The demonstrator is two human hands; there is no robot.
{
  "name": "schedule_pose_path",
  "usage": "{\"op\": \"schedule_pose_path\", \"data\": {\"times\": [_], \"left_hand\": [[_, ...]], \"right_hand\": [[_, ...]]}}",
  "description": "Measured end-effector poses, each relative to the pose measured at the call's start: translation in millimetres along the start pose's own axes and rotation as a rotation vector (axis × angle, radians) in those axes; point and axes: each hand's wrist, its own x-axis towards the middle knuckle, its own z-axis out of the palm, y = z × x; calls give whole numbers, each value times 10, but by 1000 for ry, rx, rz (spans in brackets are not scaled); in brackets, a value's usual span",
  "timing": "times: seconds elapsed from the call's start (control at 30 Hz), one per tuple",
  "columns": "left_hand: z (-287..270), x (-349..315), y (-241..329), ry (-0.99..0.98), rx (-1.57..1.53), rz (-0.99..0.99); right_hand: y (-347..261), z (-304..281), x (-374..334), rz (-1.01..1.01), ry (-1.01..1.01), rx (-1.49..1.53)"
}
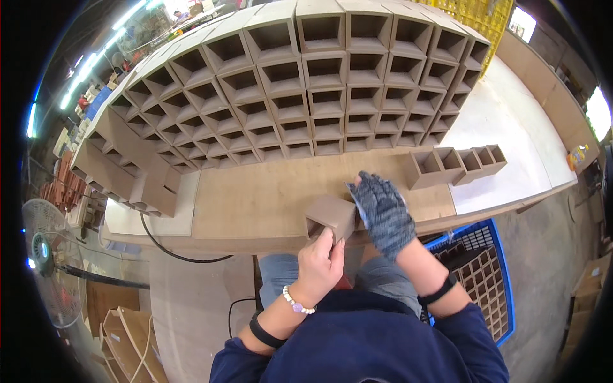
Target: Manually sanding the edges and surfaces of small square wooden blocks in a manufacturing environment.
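My left hand [321,263], bare and with a beaded bracelet at its wrist, pinches the near edge of a brown square box [332,210]. The box's open side faces left toward me, and it is held at the front edge of the wooden table. My right hand [383,214] wears a grey knitted glove and is just right of the box. Its fingers are curled over a thin pale sheet [359,203], whose edge shows along the box side; its kind is not clear.
Stacked open square boxes [281,108] form a wall along the table [255,191], with more at left [156,191]. A short row of boxes [453,165] lies at right. A blue crate [504,281] holding boxes stands below right. A fan [54,262] is at left; a small bottle [578,155] is far right.
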Motion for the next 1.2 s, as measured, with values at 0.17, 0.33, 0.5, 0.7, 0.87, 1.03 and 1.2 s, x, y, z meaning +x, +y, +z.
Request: {"op": "schedule_pose_path", "data": {"times": [0.17,0.33,0.5,0.7,0.87,1.03,1.2], "left_hand": [[-26,-5,-37,0,-50,87],[-48,31,33,-74,-15,-32],[-3,-3,-40,8,34,170],[-12,10,68,-38,61,87],[-33,-19,23,-22,13,69],[-32,10,73,-55,93,68],[-9,-16,-57,-26,-3,114]], "right_hand": [[-447,-272,-21,-144,-64,253],[-278,-163,44,-2,-146,160],[-506,-399,84,-110,-190,286],[-311,-191,-47,43,-110,94],[-401,-307,39,-36,-188,228],[-231,-164,-22,71,-127,91],[-516,-299,-40,-113,-86,208]]}}
